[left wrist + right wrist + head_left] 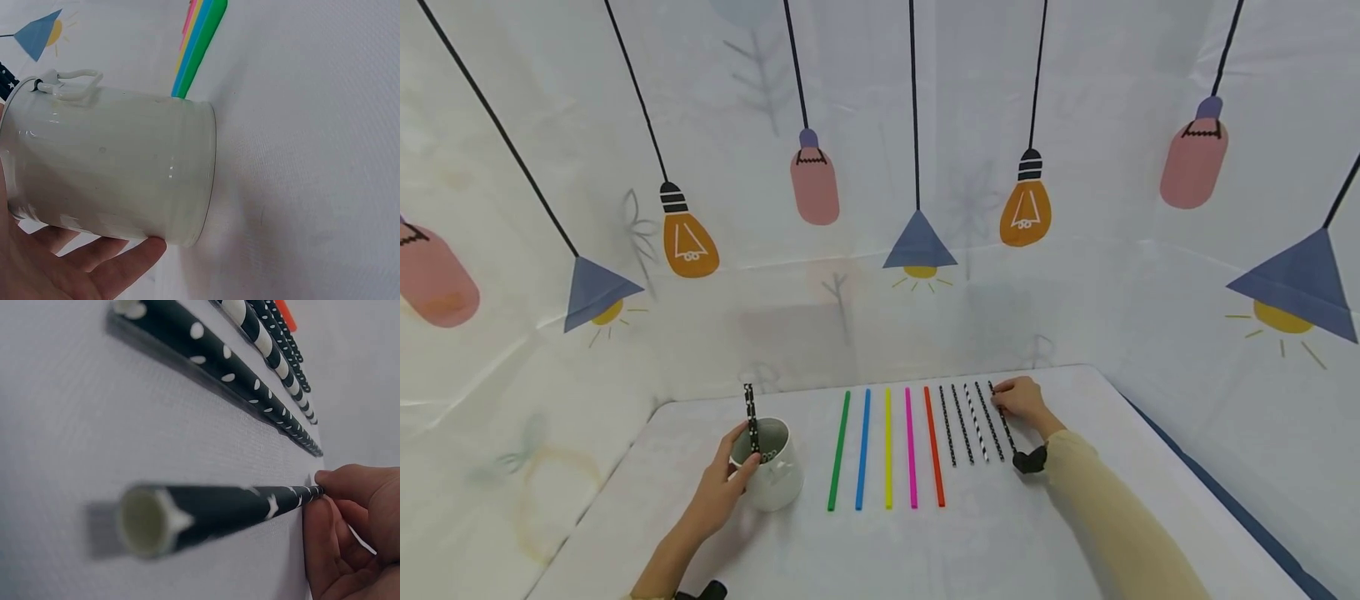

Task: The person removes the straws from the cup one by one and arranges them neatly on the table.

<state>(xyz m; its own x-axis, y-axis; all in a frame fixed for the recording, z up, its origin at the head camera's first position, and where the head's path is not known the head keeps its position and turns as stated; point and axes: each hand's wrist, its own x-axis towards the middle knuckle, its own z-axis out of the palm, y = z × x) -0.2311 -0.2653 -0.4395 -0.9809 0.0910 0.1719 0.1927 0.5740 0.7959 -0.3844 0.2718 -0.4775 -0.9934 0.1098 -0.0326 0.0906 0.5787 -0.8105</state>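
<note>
At the left of the table my left hand (pixel 711 492) grips a small glossy white pail (pixel 777 482) round its side. In the left wrist view, the pail (pixel 112 156) has a loop fitting near its rim, and fingers (pixel 134 265) curl under its side. Black-and-white patterned straws (pixel 750 412) stand out of its mouth. On the other side, my right hand (pixel 1026 404) pinches the far end of the rightmost black straw (pixel 1006 429) between thumb and fingertips. The right wrist view shows this straw (pixel 231 509) with white star-like marks, its hollow near end toward the camera.
Left of the held straw lie several black-and-white straws, one striped (pixel 976 423). Then come a red straw (pixel 934 446), a pink one (pixel 911 446), a yellow one (pixel 888 448), a blue one (pixel 863 448) and a green one (pixel 838 450). A white backdrop with printed lamps rises behind the white table (pixel 880 554).
</note>
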